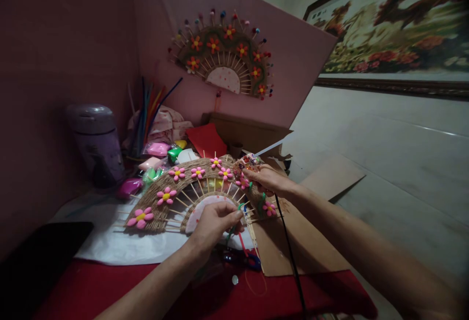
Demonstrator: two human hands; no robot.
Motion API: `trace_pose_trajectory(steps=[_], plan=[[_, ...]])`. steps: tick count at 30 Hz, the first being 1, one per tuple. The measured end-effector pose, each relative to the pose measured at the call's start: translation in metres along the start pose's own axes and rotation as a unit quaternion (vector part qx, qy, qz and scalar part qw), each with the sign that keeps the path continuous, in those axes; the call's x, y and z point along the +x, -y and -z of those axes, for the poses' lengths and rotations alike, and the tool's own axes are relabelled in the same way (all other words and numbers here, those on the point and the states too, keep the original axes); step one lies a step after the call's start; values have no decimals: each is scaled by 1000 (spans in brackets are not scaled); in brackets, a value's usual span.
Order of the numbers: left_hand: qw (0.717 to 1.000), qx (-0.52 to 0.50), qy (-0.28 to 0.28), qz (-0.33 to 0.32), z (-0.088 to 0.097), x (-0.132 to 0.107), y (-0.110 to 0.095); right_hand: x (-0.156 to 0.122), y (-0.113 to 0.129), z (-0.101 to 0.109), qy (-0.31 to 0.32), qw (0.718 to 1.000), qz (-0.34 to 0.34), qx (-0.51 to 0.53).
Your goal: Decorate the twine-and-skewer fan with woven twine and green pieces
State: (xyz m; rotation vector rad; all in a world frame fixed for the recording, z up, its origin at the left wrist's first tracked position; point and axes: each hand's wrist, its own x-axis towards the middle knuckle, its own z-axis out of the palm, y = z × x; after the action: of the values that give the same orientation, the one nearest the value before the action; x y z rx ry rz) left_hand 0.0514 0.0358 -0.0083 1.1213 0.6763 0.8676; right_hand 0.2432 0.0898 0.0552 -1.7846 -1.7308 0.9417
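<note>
A fan-shaped craft of brown twine wound over thin sticks, with pink clay flowers, lies in front of me. My right hand is wrapped round a hot glue gun above the fan's right part. A whitish glue stick juts from the gun, and its black cord hangs down. Over the pale half-round centre, my left hand is closed, fingertips pinching a green fuzzy strip. More green strip shows on the fan's right side.
Blue-handled scissors lie near the table's front. Clay packets and a purple cylindrical container stand left. A finished-looking fan hangs on the pink panel behind. Cardboard lies under the fan's right side.
</note>
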Motion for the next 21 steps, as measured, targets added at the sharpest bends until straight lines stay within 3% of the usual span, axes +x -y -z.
trace_pose_trajectory(steps=[12, 21], plan=[[1000, 5, 1, -3, 0, 0, 1, -1, 9, -2, -7, 1000, -11, 23], [1000, -1, 6, -4, 1, 2, 3, 5, 3, -4, -27, 1000, 10, 12]])
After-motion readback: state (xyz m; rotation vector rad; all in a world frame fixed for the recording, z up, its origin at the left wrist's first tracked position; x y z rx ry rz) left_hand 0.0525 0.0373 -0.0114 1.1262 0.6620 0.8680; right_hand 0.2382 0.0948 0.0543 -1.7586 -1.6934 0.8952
